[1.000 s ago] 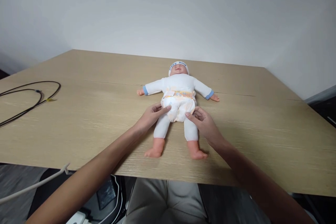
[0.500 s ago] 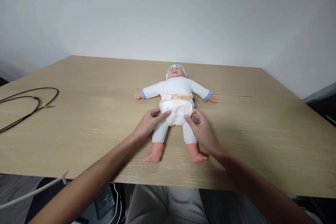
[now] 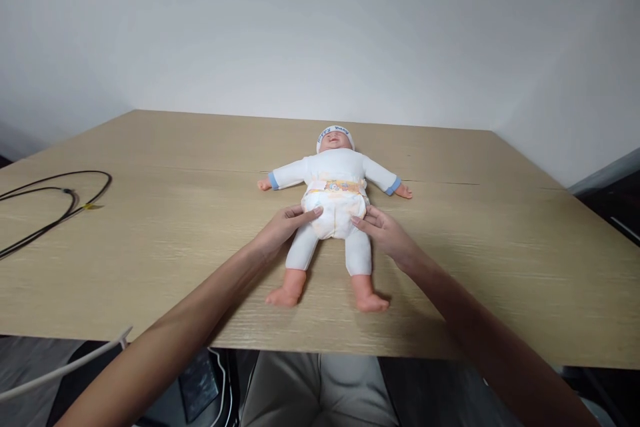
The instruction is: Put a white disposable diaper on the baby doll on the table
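A baby doll [image 3: 335, 161] in a white suit with blue cuffs and a white cap lies on its back, feet toward me. Round its hips is a white diaper [image 3: 336, 213] with an orange patterned band at the waist. My left hand [image 3: 283, 230] grips the diaper's edge at the left leg opening, thumb on top and fingers curled beneath. On the other side, my right hand [image 3: 387, 230] pinches the edge by the right leg, thumb on the front. The fingertips under the diaper are partly hidden.
The doll rests on a light wooden table [image 3: 190, 227] with a seam across it. A looped black cable [image 3: 73, 213] with a yellow tag lies at the left. A white cable [image 3: 65, 368] hangs by the front left edge. A pale wall [image 3: 320, 33] stands behind.
My right hand's fingers have straightened somewhat along the diaper's edge. The doll's legs have shifted slightly to the left. Both hands stay at the leg openings.
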Demonstrator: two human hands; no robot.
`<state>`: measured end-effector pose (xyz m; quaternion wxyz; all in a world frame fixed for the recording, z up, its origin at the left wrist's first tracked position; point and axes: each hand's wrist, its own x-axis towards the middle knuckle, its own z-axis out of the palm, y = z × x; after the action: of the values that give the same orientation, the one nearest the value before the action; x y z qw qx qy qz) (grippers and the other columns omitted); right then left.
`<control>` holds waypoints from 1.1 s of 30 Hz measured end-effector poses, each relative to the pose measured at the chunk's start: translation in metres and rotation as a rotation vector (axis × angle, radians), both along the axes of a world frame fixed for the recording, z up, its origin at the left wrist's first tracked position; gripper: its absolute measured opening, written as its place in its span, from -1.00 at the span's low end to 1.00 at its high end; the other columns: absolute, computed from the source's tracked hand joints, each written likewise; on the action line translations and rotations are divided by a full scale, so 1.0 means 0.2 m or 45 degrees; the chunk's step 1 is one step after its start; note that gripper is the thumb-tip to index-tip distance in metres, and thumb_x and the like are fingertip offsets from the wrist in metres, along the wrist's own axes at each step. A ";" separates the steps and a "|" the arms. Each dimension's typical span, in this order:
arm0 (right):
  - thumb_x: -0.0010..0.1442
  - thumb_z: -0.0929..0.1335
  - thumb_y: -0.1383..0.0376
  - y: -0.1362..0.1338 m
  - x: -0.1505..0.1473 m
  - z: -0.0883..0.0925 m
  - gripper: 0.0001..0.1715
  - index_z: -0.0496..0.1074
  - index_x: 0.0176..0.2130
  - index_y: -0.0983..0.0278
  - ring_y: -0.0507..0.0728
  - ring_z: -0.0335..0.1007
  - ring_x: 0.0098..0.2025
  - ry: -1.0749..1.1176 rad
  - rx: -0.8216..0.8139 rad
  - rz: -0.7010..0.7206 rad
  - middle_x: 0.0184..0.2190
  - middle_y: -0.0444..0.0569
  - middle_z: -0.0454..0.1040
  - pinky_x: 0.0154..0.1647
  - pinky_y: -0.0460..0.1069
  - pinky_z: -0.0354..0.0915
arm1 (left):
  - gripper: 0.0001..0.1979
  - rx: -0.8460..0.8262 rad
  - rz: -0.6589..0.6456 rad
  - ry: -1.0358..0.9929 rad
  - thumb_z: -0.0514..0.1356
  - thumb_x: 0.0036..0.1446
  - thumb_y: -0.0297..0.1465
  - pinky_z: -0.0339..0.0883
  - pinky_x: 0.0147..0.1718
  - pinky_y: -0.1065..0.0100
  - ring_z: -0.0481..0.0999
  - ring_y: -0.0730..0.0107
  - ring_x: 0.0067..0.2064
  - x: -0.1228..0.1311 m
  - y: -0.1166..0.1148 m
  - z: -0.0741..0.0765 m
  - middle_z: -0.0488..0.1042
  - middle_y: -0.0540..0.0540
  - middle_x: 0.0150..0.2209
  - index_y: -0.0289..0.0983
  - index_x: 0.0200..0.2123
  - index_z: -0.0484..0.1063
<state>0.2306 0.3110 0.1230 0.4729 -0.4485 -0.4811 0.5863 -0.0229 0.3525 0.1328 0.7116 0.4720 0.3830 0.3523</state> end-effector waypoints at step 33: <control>0.29 0.58 -0.05 0.43 0.28 -0.01 -0.51 0.50 0.01 0.16 0.23 0.41 0.04 -0.469 0.667 0.155 -0.02 0.01 0.49 0.16 0.09 0.35 | -0.63 1.022 0.177 0.037 0.46 0.25 -0.05 0.32 0.03 0.21 0.47 0.18 0.00 0.07 0.50 -0.14 0.47 -0.14 -0.10 -0.22 -0.30 0.52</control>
<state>0.2864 0.3980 0.1214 0.4414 -0.3805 -0.7190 0.3786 -0.0093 0.4517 0.1056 0.4399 0.6901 0.2562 0.5144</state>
